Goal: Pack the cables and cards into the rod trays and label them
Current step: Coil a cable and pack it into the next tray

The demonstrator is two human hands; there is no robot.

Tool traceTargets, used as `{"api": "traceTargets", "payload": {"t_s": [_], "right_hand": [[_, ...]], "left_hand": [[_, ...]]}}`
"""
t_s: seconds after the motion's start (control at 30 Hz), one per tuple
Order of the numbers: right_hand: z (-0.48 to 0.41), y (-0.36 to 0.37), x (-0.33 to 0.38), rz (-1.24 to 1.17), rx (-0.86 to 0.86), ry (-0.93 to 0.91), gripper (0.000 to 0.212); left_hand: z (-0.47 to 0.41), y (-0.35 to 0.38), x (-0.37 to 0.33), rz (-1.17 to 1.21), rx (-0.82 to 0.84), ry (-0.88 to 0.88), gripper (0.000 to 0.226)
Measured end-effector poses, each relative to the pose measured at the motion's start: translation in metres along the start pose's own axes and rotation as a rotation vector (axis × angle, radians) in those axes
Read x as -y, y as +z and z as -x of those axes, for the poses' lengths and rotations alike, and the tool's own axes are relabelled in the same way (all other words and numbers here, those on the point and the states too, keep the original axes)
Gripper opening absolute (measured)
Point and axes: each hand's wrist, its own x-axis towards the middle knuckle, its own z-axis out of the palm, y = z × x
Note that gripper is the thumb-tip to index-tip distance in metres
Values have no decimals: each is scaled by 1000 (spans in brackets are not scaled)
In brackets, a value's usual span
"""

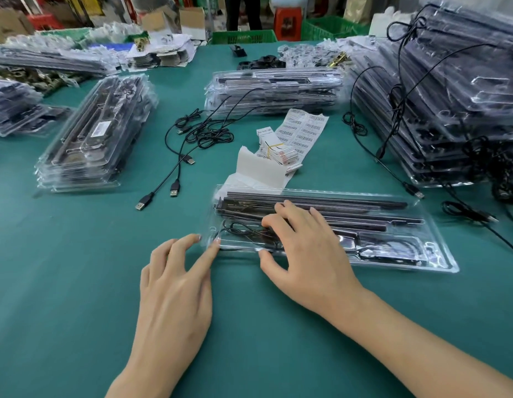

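- Teal cloth-covered worktop point(63, 268): carries everything noted below.
- Tall stack of clear plastic rod trays point(450, 96), far right, with black cables draped over it.
- Second stack of the same trays point(97, 133), left, lying at an angle; the top one bears a small white label.
- Third stack point(275, 90), centre back.
- Single clear plastic tray point(439, 254), nearest the person, lying lengthwise across the worktop. Long dark rods lie in its far half.
- Right hand point(307, 248): fingers spread on top of this tray's left part, pressing down, thumb at the near rim.
- Left hand point(175, 288): fingers straight and apart, fingertips touching the tray's left end; holds nothing.
- Loose black USB cables point(203, 133), tangled between the left and centre stacks, plugs trailing toward the person.
- White sheet of barcode labels point(304, 127), just beyond the single tray.
- Banded bundle of small white cards point(281, 152), lying on that sheet.
- Coiled black cable point(244, 228) inside the tray's near-left compartment, partly beneath the right fingers.
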Motion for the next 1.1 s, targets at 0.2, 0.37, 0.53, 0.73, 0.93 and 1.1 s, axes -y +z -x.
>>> {"api": "traceTargets", "payload": {"t_s": [0.2, 0.37, 0.53, 0.73, 0.93, 1.1], "right_hand": [[3, 8, 0, 43, -41, -26, 43], [2, 10, -1, 41, -72, -37, 42], [1, 11, -3, 37, -52, -40, 44], [1, 10, -3, 47, -44, -48, 45], [2, 10, -1, 56, -45, -47, 45], [2, 11, -1, 37, -67, -41, 46]], "left_hand": [[3, -3, 3, 43, 2, 22, 53], [2, -6, -1, 15, -24, 87, 53], [1, -7, -7, 40, -6, 160, 51], [-2, -7, -4, 266, 143, -11, 52], [-5, -11, 0, 365, 225, -34, 54], [-8, -10, -1, 322, 298, 77, 56]]}}
